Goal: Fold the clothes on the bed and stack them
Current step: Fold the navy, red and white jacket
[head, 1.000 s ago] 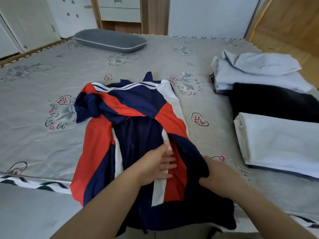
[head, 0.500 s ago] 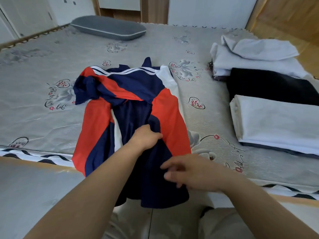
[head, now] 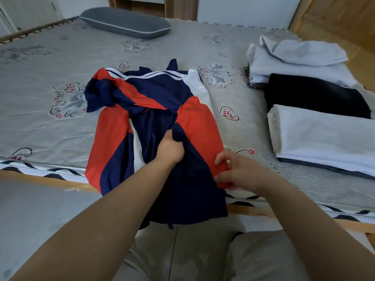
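A navy, red and white jacket [head: 154, 102] lies rumpled on the grey bed [head: 50, 122], its lower part hanging over the near edge. My left hand [head: 170, 149] grips a bunch of navy fabric at the jacket's middle. My right hand [head: 235, 171] pinches the red edge of the jacket's right side near the bed's edge. To the right sit a folded white cloth [head: 324, 138], a black garment [head: 316, 96] and a pile of white clothes [head: 294, 57].
A grey pillow [head: 125, 23] lies at the far side of the bed. A wooden bed frame [head: 284, 218] runs along the near edge. My legs in grey trousers [head: 182, 256] are below. White cabinets and a wooden wall stand behind.
My left hand went from lying flat on the jacket to gripping its navy fabric. My right hand let go of the navy hem and took hold of the red edge, with the right side now folded inward.
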